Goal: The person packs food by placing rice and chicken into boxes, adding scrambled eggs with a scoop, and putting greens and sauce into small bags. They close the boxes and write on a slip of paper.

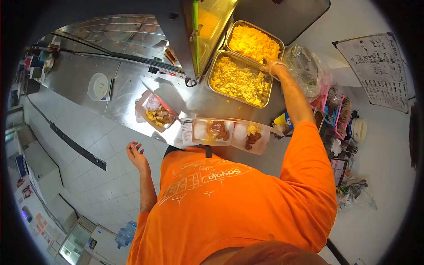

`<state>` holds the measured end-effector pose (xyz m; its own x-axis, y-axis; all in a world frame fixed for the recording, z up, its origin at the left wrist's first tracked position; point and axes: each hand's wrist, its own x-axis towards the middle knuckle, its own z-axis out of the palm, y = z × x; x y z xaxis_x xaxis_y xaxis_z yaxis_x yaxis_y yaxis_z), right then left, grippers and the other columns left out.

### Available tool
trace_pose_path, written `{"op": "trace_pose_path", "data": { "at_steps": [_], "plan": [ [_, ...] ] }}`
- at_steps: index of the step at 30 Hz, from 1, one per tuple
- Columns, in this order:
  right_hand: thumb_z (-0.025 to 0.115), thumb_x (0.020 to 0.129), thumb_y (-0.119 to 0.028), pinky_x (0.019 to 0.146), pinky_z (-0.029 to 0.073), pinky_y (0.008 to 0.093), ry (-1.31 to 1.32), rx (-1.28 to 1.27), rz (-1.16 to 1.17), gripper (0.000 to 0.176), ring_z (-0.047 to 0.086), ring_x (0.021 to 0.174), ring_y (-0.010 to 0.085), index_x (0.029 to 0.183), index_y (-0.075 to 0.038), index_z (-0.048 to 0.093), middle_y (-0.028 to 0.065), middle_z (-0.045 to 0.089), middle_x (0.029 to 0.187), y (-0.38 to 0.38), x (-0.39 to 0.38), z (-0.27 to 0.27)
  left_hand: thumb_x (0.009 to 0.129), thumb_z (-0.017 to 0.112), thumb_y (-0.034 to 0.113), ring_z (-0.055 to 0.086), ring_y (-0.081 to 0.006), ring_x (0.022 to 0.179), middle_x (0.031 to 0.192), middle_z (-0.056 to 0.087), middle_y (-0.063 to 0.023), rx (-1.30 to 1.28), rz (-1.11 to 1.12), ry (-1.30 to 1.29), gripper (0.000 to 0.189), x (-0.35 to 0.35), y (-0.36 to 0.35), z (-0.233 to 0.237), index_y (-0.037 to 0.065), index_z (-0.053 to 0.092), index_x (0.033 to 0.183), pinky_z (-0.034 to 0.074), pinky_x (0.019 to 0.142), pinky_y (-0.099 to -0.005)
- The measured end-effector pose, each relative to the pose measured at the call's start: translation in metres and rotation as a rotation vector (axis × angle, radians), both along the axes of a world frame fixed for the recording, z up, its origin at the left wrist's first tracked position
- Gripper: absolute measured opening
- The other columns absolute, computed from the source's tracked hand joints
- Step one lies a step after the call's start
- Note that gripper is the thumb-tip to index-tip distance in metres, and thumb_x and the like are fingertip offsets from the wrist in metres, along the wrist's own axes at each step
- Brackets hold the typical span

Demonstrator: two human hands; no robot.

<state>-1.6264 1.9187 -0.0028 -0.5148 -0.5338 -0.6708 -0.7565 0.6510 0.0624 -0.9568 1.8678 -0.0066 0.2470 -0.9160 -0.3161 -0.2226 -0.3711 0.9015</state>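
My right hand, apparently in a thin clear glove, reaches to the rim between two metal trays. Its fingers point down and look pinched together; what is in them is hidden. The back tray holds bright yellow, crumbly food like scrambled egg. Paler yellow crumbles partly cover the front tray. At the counter's near edge stand two open paper food boxes, the middle box and the right box, with white rice, brown meat and yellow bits. My left hand hangs beside the counter, holding nothing, fingers loosely apart.
Left of the two boxes, another open paper box holds food. A white bowl stands further left on the steel counter. Behind is a glass display case. Plastic bags and pink baskets crowd the right side.
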Motion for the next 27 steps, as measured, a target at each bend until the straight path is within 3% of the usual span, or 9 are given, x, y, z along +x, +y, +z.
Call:
{"op": "trace_pose_path", "data": {
  "at_steps": [4, 8, 11, 12, 14, 17, 22, 24, 27],
  "plan": [
    [0.064, 0.081, -0.061, 0.101, 0.045, 0.0458, 0.101, -0.161, 0.164, 0.086, 0.049, 0.129, 0.0346, 0.146, -0.011, 0.039, 0.0207, 0.046, 0.143, 0.018, -0.045, -0.035, 0.102, 0.045, 0.032, 0.058, -0.0156, 0.092, 0.104, 0.060, -0.0037, -0.037, -0.081, 0.005, 0.027, -0.016, -0.006, 0.002, 0.009, 0.054, 0.113, 0.045, 0.073, -0.0301],
    [0.066, 0.076, -0.067, 0.096, 0.046, 0.0368, -0.117, -0.179, -0.234, 0.089, 0.058, 0.115, 0.0309, 0.138, -0.005, 0.049, 0.0193, 0.058, 0.130, 0.010, -0.046, -0.018, 0.102, 0.045, 0.032, 0.059, -0.0145, 0.090, 0.103, 0.060, -0.0035, -0.052, -0.097, 0.016, 0.027, -0.013, -0.010, -0.002, 0.009, 0.054, 0.112, 0.045, 0.072, -0.0290],
    [0.066, 0.077, -0.069, 0.101, 0.041, 0.0414, -0.175, -0.516, -0.747, 0.097, 0.044, 0.129, 0.0299, 0.146, -0.007, 0.037, 0.0191, 0.042, 0.146, 0.034, -0.081, -0.081, 0.102, 0.045, 0.031, 0.060, -0.0143, 0.090, 0.104, 0.061, -0.0039, -0.026, -0.077, 0.001, 0.027, -0.003, -0.008, -0.009, 0.008, 0.054, 0.112, 0.046, 0.070, -0.0287],
    [0.068, 0.076, -0.068, 0.105, 0.036, 0.0432, -0.515, -0.796, -0.867, 0.103, 0.033, 0.137, 0.0304, 0.149, -0.005, 0.031, 0.0199, 0.031, 0.153, 0.048, -0.094, -0.100, 0.102, 0.045, 0.031, 0.060, -0.0144, 0.091, 0.104, 0.061, -0.0042, -0.026, -0.077, -0.006, 0.027, 0.004, -0.009, -0.016, 0.008, 0.054, 0.112, 0.046, 0.070, -0.0287],
    [0.057, 0.093, -0.039, 0.044, 0.035, 0.0296, -0.531, -0.886, -0.982, 0.033, 0.037, 0.045, 0.0111, 0.105, -0.009, 0.062, 0.0005, 0.043, 0.061, 0.041, -0.059, -0.057, 0.102, 0.045, 0.031, 0.061, -0.0150, 0.090, 0.106, 0.062, -0.0046, -0.016, -0.064, 0.067, 0.027, 0.014, -0.014, -0.029, 0.008, 0.054, 0.113, 0.046, 0.070, -0.0283],
    [0.064, 0.092, -0.037, 0.048, 0.038, 0.0259, -0.785, -1.071, -1.196, 0.035, 0.045, 0.054, 0.0066, 0.116, -0.012, 0.062, -0.0031, 0.052, 0.072, 0.041, 0.038, 0.030, 0.101, 0.046, 0.031, 0.061, -0.0149, 0.090, 0.105, 0.062, -0.0046, 0.029, -0.074, 0.099, 0.026, 0.022, -0.025, -0.046, 0.009, 0.054, 0.113, 0.047, 0.070, -0.0290],
    [0.070, 0.087, -0.045, 0.061, 0.046, 0.0244, -0.445, -1.101, -0.661, 0.048, 0.057, 0.071, 0.0071, 0.112, -0.005, 0.066, -0.0019, 0.064, 0.085, 0.034, 0.236, 0.088, 0.100, 0.045, 0.039, 0.058, -0.0178, 0.098, 0.113, 0.060, -0.0047, 0.249, -0.107, 0.245, 0.035, 0.022, -0.045, -0.056, 0.011, 0.052, 0.120, 0.046, 0.078, -0.0346],
    [0.069, 0.088, -0.045, 0.078, 0.049, 0.0283, -0.616, -0.887, -0.774, 0.046, 0.062, 0.085, 0.0129, 0.110, -0.004, 0.066, 0.0028, 0.067, 0.096, 0.009, 0.330, 0.115, 0.100, 0.043, 0.043, 0.056, -0.0177, 0.100, 0.113, 0.059, -0.0040, 0.387, -0.115, 0.328, 0.039, 0.021, -0.054, -0.055, 0.011, 0.052, 0.121, 0.045, 0.082, -0.0366],
    [0.068, 0.089, -0.044, 0.083, 0.050, 0.0340, -0.712, -0.832, -0.351, 0.047, 0.064, 0.088, 0.0209, 0.112, -0.003, 0.065, 0.0081, 0.069, 0.099, -0.030, 0.423, 0.054, 0.101, 0.036, 0.052, 0.054, -0.0167, 0.105, 0.117, 0.058, -0.0026, 0.685, -0.160, 0.666, 0.050, 0.026, -0.066, -0.064, 0.011, 0.051, 0.125, 0.041, 0.089, -0.0375]
  ]
}}
